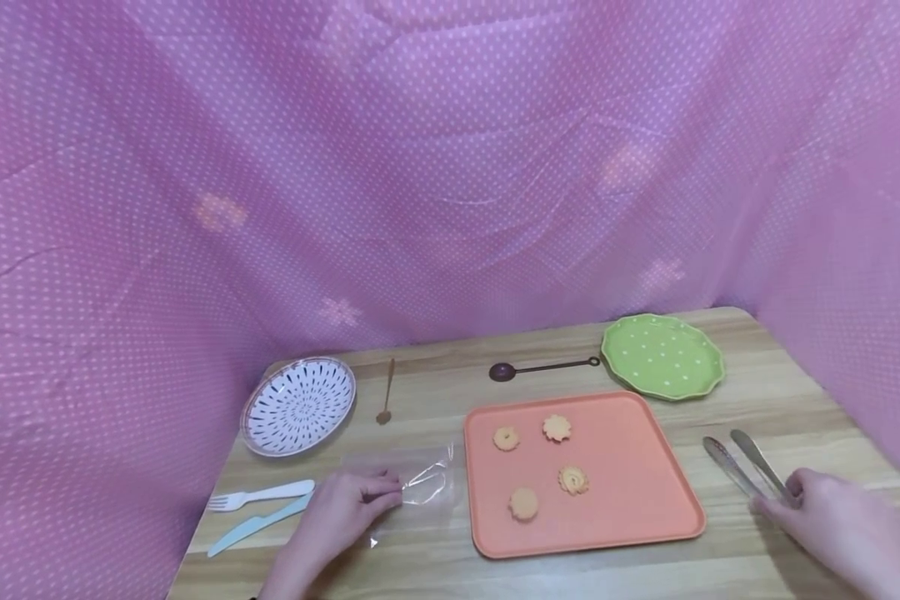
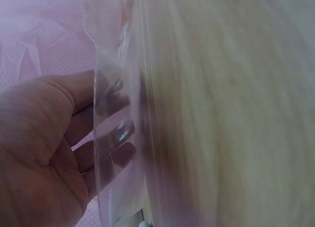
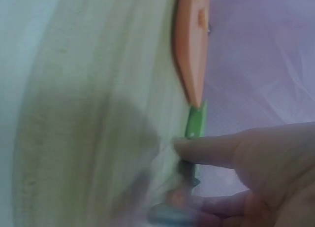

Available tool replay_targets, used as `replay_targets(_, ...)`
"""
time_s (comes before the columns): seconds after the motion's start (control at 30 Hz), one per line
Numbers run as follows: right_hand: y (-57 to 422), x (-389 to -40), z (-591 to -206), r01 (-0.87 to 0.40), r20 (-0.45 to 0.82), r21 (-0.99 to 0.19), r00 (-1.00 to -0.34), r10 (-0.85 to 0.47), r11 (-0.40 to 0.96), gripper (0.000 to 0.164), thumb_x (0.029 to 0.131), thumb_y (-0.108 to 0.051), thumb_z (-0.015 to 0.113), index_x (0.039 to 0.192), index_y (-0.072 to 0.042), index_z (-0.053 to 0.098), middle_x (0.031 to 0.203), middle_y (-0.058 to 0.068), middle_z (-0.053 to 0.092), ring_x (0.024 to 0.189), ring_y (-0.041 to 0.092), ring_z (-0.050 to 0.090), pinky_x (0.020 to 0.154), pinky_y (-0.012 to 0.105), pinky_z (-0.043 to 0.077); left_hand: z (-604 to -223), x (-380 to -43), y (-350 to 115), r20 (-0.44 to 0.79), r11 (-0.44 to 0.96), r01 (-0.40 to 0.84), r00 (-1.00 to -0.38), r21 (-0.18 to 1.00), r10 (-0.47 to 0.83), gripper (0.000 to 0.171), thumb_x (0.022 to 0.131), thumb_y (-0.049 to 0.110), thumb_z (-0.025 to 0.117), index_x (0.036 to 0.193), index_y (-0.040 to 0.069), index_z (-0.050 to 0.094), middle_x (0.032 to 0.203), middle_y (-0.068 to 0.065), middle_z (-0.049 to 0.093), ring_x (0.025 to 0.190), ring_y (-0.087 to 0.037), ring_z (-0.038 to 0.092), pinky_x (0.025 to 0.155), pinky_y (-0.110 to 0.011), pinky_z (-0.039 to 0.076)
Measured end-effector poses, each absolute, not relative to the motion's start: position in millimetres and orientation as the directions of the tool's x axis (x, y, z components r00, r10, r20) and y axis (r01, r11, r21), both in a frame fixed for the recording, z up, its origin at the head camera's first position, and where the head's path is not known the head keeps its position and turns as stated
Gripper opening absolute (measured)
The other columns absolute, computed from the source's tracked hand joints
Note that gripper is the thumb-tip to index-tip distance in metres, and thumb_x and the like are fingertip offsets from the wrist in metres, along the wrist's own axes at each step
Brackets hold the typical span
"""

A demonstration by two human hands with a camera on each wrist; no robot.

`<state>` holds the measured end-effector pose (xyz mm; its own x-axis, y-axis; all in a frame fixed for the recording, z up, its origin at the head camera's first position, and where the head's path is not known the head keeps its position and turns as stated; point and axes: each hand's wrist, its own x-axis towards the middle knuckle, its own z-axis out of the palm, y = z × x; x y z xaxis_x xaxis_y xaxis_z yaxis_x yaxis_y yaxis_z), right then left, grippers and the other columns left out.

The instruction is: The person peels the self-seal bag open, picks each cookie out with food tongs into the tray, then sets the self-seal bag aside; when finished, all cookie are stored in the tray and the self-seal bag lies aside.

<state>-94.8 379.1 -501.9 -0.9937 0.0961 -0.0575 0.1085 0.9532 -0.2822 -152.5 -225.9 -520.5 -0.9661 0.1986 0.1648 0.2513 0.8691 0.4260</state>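
Observation:
My left hand pinches the near-left part of a clear plastic bag lying flat beside the tray. Through the film of the bag, the left wrist view shows the fingertips of that hand. At the table's right side my right hand grips a pair of metal tongs, their two arms spread apart and pointing away from me. Blur hides most of the tongs in the right wrist view. Several cookies lie on an orange tray between the hands.
A patterned white plate stands at the back left, a green dotted plate at the back right. A small brown stirrer and a dark spoon lie behind. A white fork and a blue knife are left.

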Motion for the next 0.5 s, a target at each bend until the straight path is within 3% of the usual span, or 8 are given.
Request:
replay_targets(0.13, 376.2, -92.4, -509.3, 0.157, -0.162, -0.257, -0.980, 0.117, 0.954, 0.051, 0.092, -0.065, 0.059, 0.074, -0.018, 0.055, 0.058, -0.003, 0.048, 0.058, 0.017, 0.044, 0.050, 0.032, 0.027, -522.9, -150.9, -226.5, 0.138, 0.869, 0.237, -0.971, 0.434, 0.196, 0.018, 0.081, 0.040, 0.084, 0.097, 0.044, 0.079, 0.115, 0.010, 0.078, 0.111, -0.014, 0.074, 0.104, -0.047, 0.057)
replay_targets(0.33, 380.0, -94.7, -510.9, 0.204, -0.248, -0.270, -0.959, 0.137, 0.941, 0.060, 0.091, -0.073, 0.055, 0.077, -0.015, 0.054, 0.059, -0.002, 0.051, 0.058, 0.017, 0.048, 0.050, 0.031, 0.030, -519.4, -151.5, -224.0, 0.101, 0.867, 0.179, -0.984, 0.465, 0.149, 0.018, 0.082, 0.045, 0.082, 0.099, 0.042, 0.079, 0.114, 0.014, 0.078, 0.112, -0.009, 0.073, 0.105, -0.043, 0.057)
replay_targets(0.4, 382.5, -98.6, -505.3, 0.202, -0.280, -0.270, -0.952, 0.124, 0.941, 0.069, 0.090, -0.075, 0.053, 0.085, -0.006, 0.058, 0.064, 0.003, 0.058, 0.062, 0.019, 0.053, 0.050, 0.033, 0.036, -514.5, -151.6, -223.7, 0.101, 0.861, 0.168, -0.986, 0.480, 0.136, 0.017, 0.083, 0.044, 0.081, 0.100, 0.043, 0.079, 0.116, 0.015, 0.077, 0.113, -0.009, 0.073, 0.105, -0.042, 0.057)
replay_targets(0.5, 380.2, -109.1, -487.8, 0.178, -0.201, -0.267, -0.972, 0.126, 0.947, 0.090, 0.088, -0.078, 0.054, 0.103, 0.011, 0.056, 0.077, 0.021, 0.065, 0.067, 0.032, 0.061, 0.051, 0.043, 0.044, -501.1, -155.3, -221.6, 0.127, 0.850, 0.181, -0.983, 0.495, 0.136, 0.020, 0.088, 0.044, 0.077, 0.108, 0.039, 0.077, 0.120, 0.013, 0.076, 0.115, -0.011, 0.072, 0.104, -0.041, 0.058)
